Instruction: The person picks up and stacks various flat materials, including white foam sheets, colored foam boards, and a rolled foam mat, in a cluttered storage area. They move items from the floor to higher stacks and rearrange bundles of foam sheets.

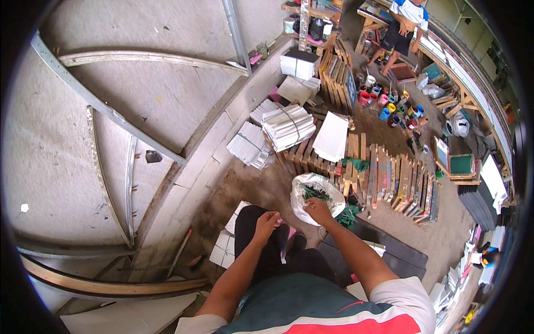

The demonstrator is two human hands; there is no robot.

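Observation:
My right hand (319,211) is over the near side of a white plastic sack (298,207), its fingers curled and pressed together. Whether it grips the sack's rim or a strand from inside is too small to tell. Dark green strips or strings (312,192) lie within the open sack, and a tangled green bunch (348,216) rests just right of it. Over my left thigh, my left hand (267,226) is closed, and what its fingers hold, if anything, cannot be made out. Both hands are apart, on either side of my lower legs.
A long row of wooden frames (384,175) stands beyond the sack. Tied white stacks (287,126) lie at the far left, with another tied white bundle (223,250) by my left leg. Paint pots (384,100) crowd the floor near a standing person (401,33). A low wall (183,183) runs along the left.

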